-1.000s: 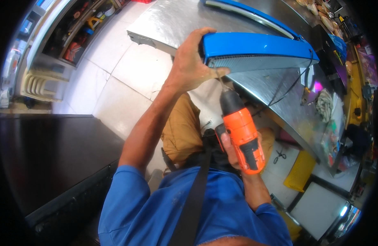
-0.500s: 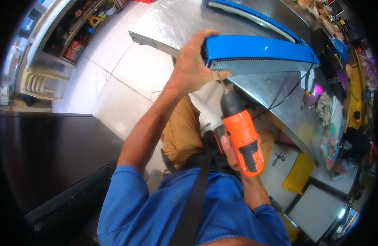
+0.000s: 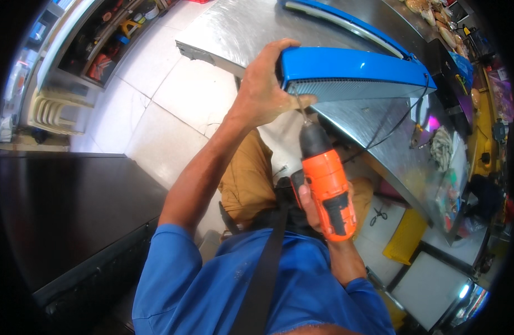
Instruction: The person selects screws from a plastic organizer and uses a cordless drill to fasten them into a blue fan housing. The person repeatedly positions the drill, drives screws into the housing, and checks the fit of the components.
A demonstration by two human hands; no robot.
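A long blue housing (image 3: 352, 64) with a grey ribbed face lies across the metal table. My left hand (image 3: 265, 92) is wrapped round its left end, fingers over the top and thumb below near the ribbed side. In my right hand (image 3: 311, 209) is an orange and black cordless drill (image 3: 327, 181), pointing away from me. The drill's bit (image 3: 303, 109) reaches the ribbed face beside my left thumb; whether its tip is inside the housing I cannot tell. A black cord (image 3: 399, 120) hangs from the housing's right end.
Behind the housing lies another long blue part (image 3: 346, 25) on the steel table (image 3: 229, 33). Cloths and a dark box (image 3: 438, 72) crowd the right side. A dark cabinet (image 3: 89, 206) stands at left, stacked plastic chairs (image 3: 56, 114) beyond. Scissors (image 3: 378, 216) lie low at right.
The drill has shifted very slightly to the left. My left hand and the blue housing have edged a touch to the right; both grips stay the same.
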